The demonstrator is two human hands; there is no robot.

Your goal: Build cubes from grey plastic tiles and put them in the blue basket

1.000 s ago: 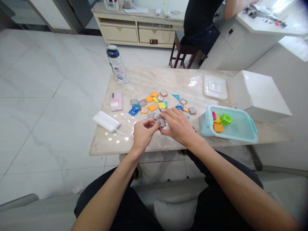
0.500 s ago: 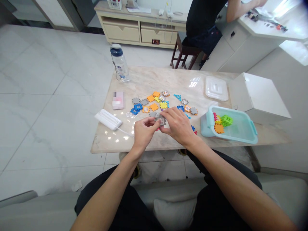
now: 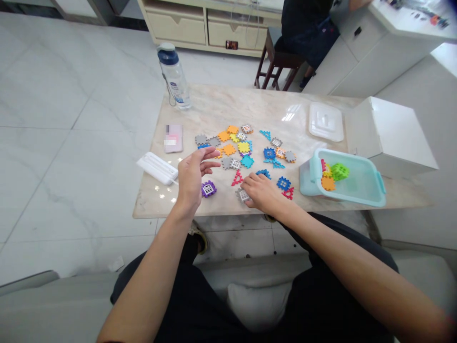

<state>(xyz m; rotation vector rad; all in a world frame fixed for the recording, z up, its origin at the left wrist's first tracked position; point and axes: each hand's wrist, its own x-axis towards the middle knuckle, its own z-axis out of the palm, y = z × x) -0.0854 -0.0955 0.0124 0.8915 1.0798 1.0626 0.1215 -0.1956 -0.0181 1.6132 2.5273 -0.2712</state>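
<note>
The fingers of my right hand (image 3: 266, 191) are curled over the right side of the grey tile (image 3: 243, 194), which lies near the close edge of the worktop (image 3: 278, 107); from this angle I cannot tell whether they pinch it or merely rest on it, since the thumb is mostly hidden. My left hand (image 3: 191, 176) hangs above the worktop to the left, its fingers loosely spread and, as far as I can see, holding nothing. I judge the step in hand to be positioning that one tile, and the next move to call for a light thumb-and-finger pinch on its notched rim, with the left fingers free to steady the opposite side. The tile looks like matte, stiff plastic, flat and toothed, with a white lattice window in its face. Just beyond it sits a red triangle (image 3: 236, 178) of open framework; the purple tile (image 3: 209, 189), also windowed, lies near my left hand. Past these, the teal tile (image 3: 247, 161) shows a plain toothed face, and the blue tile (image 3: 283, 183) to the right is a pierced grid. Farther right stands the pale aqua tub (image 3: 380, 183), smooth and round-cornered, a few bright pieces inside, with a translucent lid (image 3: 326, 122) lying flat behind it.
</note>
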